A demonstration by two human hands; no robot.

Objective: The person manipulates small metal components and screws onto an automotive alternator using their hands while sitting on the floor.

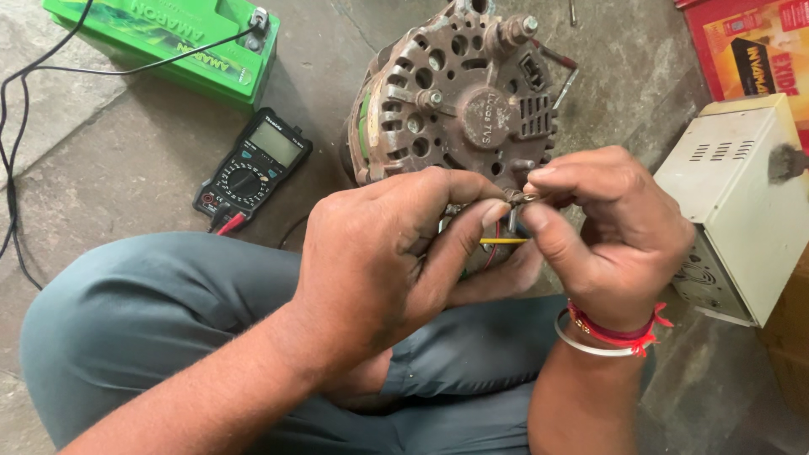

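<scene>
I watched the left hand (383, 253) and right hand (602, 232) pinch fingers together on a small metal wire end (521, 198), probably a terminal, just before the alternator (459, 97); wires below were mostly hidden.

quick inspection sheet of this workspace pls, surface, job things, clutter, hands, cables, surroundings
surface: grey concrete floor, stained and cracked
job's things: rusty alternator on the floor ahead of the knees; small wire end pinched between both hands just in front of it
clutter: black multimeter lying flat on the floor
grippers: left hand and right hand meet fingertip to fingertip on the wire end
cables: black cable along the left edge; yellow wire and a red wire below the fingers
surroundings: green battery top left, cream metal box right, red carton top right
</scene>
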